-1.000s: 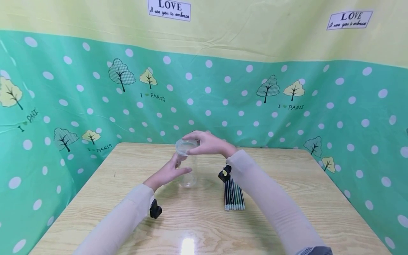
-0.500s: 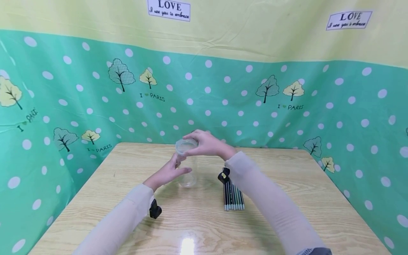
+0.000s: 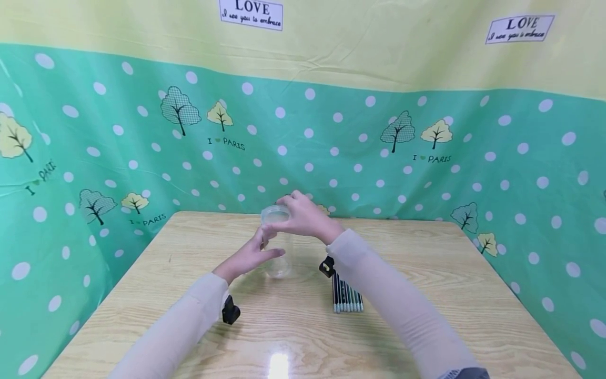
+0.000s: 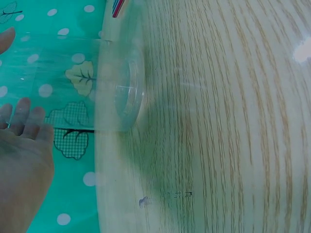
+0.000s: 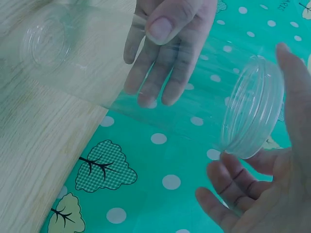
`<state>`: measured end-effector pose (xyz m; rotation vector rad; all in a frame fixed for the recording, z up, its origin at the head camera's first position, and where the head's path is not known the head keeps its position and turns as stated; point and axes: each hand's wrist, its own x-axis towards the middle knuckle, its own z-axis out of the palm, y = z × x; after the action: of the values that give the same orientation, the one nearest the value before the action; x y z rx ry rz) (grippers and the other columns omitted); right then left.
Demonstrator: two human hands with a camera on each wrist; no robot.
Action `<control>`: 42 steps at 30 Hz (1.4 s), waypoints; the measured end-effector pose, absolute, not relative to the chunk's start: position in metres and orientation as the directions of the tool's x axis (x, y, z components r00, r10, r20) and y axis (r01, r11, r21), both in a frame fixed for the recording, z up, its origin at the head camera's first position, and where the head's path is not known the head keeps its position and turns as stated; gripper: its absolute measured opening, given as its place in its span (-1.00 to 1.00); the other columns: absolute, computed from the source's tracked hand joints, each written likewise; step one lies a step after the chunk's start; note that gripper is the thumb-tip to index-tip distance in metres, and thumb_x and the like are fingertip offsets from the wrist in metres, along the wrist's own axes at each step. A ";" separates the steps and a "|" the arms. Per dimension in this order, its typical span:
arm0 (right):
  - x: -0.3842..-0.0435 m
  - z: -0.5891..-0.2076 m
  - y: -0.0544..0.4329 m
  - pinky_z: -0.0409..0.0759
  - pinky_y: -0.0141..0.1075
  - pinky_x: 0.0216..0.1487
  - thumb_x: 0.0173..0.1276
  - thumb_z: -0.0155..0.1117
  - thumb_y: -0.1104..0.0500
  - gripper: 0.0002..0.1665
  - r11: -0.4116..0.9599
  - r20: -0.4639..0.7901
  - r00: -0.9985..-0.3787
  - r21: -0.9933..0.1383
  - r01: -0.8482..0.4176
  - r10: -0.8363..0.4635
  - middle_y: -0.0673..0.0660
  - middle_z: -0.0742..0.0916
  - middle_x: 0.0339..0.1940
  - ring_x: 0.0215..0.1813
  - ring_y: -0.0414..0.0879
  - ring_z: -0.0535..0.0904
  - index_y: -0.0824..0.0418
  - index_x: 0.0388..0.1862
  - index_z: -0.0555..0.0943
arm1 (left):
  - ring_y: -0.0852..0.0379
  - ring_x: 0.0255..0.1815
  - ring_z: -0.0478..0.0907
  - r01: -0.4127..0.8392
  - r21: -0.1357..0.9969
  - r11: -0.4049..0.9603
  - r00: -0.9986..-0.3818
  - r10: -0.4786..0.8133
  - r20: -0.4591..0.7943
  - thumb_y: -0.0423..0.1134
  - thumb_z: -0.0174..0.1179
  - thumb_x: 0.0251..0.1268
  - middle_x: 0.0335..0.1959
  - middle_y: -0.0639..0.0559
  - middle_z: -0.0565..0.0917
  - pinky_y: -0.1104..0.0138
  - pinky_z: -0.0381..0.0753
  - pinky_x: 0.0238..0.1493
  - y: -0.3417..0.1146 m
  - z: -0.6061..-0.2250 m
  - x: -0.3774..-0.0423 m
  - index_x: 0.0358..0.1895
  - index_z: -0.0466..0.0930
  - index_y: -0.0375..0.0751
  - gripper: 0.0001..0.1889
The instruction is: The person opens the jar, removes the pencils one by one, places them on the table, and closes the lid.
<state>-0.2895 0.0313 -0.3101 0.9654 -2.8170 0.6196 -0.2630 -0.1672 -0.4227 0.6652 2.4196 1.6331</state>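
Observation:
A tall clear plastic jar (image 3: 284, 260) stands upright on the table, its base visible in the left wrist view. My left hand (image 3: 248, 258) holds the jar's body from the left, thumb on the near side and fingers around the far side. At the top, my right hand (image 3: 307, 217) grips the clear ridged lid (image 5: 255, 107) at its rim, thumb on one side and fingers on the other. Whether the lid sits loose or tight cannot be told. A row of dark pencils (image 3: 347, 297) lies right of the jar, partly hidden under the right wrist.
The wooden table (image 3: 199, 237) reaches back to a green polka-dot cloth (image 3: 331, 131) that hangs behind and at both sides. Black camera mounts sit at the left wrist (image 3: 230, 310) and the right wrist (image 3: 327, 267).
My right hand has turned on the lid; its wrist has shifted a little left and toward me. The left hand and the jar have stayed in place.

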 end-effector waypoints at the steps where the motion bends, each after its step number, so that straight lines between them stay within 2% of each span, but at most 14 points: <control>1: -0.290 -0.311 0.032 0.58 -0.21 -0.06 0.17 0.33 -0.48 0.04 0.713 0.219 -0.793 -0.350 -0.607 -0.568 0.16 0.53 0.20 0.07 -0.02 0.44 0.17 0.42 0.46 | -0.19 0.59 -0.08 0.277 0.909 0.312 -0.890 0.439 0.121 -0.01 0.27 0.40 0.61 -0.12 0.01 -0.26 -0.07 0.47 -0.167 -0.423 -0.263 0.60 -0.41 0.36 0.03; 4: -0.293 -0.312 0.035 0.52 -0.06 0.22 0.25 0.27 -0.46 0.08 0.666 0.198 -0.777 -0.416 -0.619 -0.598 0.19 0.42 0.42 0.33 0.05 0.38 0.17 0.54 0.30 | -0.21 0.59 -0.06 0.280 0.908 0.313 -0.890 0.439 0.123 -0.01 0.27 0.41 0.60 -0.12 0.03 -0.28 -0.07 0.46 -0.167 -0.422 -0.263 0.59 -0.44 0.41 0.03; 7: -0.298 -0.314 0.040 0.33 0.04 0.41 0.34 0.26 -0.34 0.04 0.560 0.143 -0.740 -0.564 -0.607 -0.657 0.11 0.24 0.59 0.54 0.03 0.17 0.08 0.62 0.13 | -0.20 0.59 -0.06 0.288 0.910 0.300 -0.885 0.446 0.133 -0.05 0.26 0.42 0.60 -0.12 0.02 -0.26 -0.11 0.48 -0.166 -0.422 -0.263 0.58 -0.43 0.44 0.03; 10: -0.303 -0.315 0.047 0.25 0.07 0.45 0.38 0.25 -0.16 -0.01 0.452 0.071 -0.697 -0.714 -0.534 -0.713 0.00 0.13 0.63 0.57 -0.02 0.08 -0.03 0.66 0.03 | -0.18 0.59 -0.07 0.289 0.911 0.295 -0.885 0.445 0.136 -0.08 0.26 0.42 0.60 -0.11 0.01 -0.24 -0.13 0.49 -0.166 -0.422 -0.264 0.59 -0.39 0.40 0.00; 14: -0.308 -0.318 0.055 0.25 0.09 0.44 0.35 0.21 -0.02 -0.03 0.380 0.014 -0.659 -0.808 -0.450 -0.752 -0.07 0.13 0.63 0.56 -0.06 0.09 -0.10 0.66 0.02 | -0.17 0.60 -0.09 0.287 0.909 0.301 -0.886 0.445 0.133 -0.12 0.25 0.44 0.60 -0.14 0.03 -0.22 -0.15 0.50 -0.165 -0.422 -0.265 0.61 -0.33 0.28 -0.03; 21: -0.313 -0.322 0.065 0.20 0.05 0.48 0.37 0.24 0.02 -0.12 0.326 0.011 -0.634 -0.850 -0.413 -0.773 -0.07 0.25 0.59 0.56 -0.09 0.14 -0.13 0.62 0.15 | -0.12 0.60 -0.07 0.269 0.917 0.294 -0.892 0.436 0.122 -0.09 0.26 0.42 0.58 -0.16 0.08 -0.13 -0.16 0.53 -0.164 -0.419 -0.263 0.62 -0.27 0.13 -0.05; 27: -0.316 -0.324 0.067 0.25 0.00 0.46 0.41 0.28 0.03 -0.15 0.300 0.029 -0.626 -0.860 -0.413 -0.780 -0.05 0.32 0.56 0.53 -0.08 0.20 -0.06 0.61 0.19 | -0.19 0.60 -0.09 0.262 0.920 0.291 -0.895 0.430 0.118 -0.21 0.23 0.45 0.58 -0.24 0.06 -0.14 -0.18 0.53 -0.164 -0.420 -0.263 0.63 -0.30 0.06 -0.06; 33: -0.315 -0.328 0.064 0.43 -0.07 0.32 0.29 0.41 -0.18 -0.10 0.383 0.043 -0.701 -0.812 -0.440 -0.712 -0.08 0.42 0.45 0.35 -0.11 0.41 -0.19 0.56 0.27 | -0.19 0.60 -0.08 0.263 0.917 0.301 -0.895 0.431 0.115 -0.10 0.26 0.42 0.59 -0.23 0.05 -0.14 -0.15 0.53 -0.165 -0.420 -0.262 0.63 -0.33 0.11 -0.02; 37: -0.313 -0.334 0.057 0.50 -0.12 0.21 0.23 0.48 -0.17 -0.09 0.382 0.092 -0.741 -0.811 -0.444 -0.665 -0.02 0.48 0.32 0.22 -0.08 0.45 -0.05 0.51 0.34 | -0.14 0.60 -0.07 0.258 0.920 0.295 -0.894 0.433 0.112 -0.05 0.27 0.41 0.60 -0.15 0.01 -0.12 -0.14 0.53 -0.165 -0.419 -0.261 0.62 -0.37 0.20 0.02; 42: -0.308 -0.342 0.046 0.53 -0.19 0.10 0.17 0.55 -0.12 -0.15 0.376 0.174 -0.786 -0.803 -0.462 -0.593 0.07 0.51 0.14 0.11 -0.06 0.46 0.15 0.33 0.39 | -0.16 0.59 -0.07 0.270 0.924 0.272 -0.887 0.443 0.128 -0.07 0.27 0.41 0.62 -0.12 -0.04 -0.19 -0.16 0.51 -0.166 -0.421 -0.260 0.62 -0.40 0.25 0.02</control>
<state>-0.3083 0.0459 -0.3417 1.0503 -2.7215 1.5097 -0.2605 -0.1658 -0.4205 0.6728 2.3773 1.6773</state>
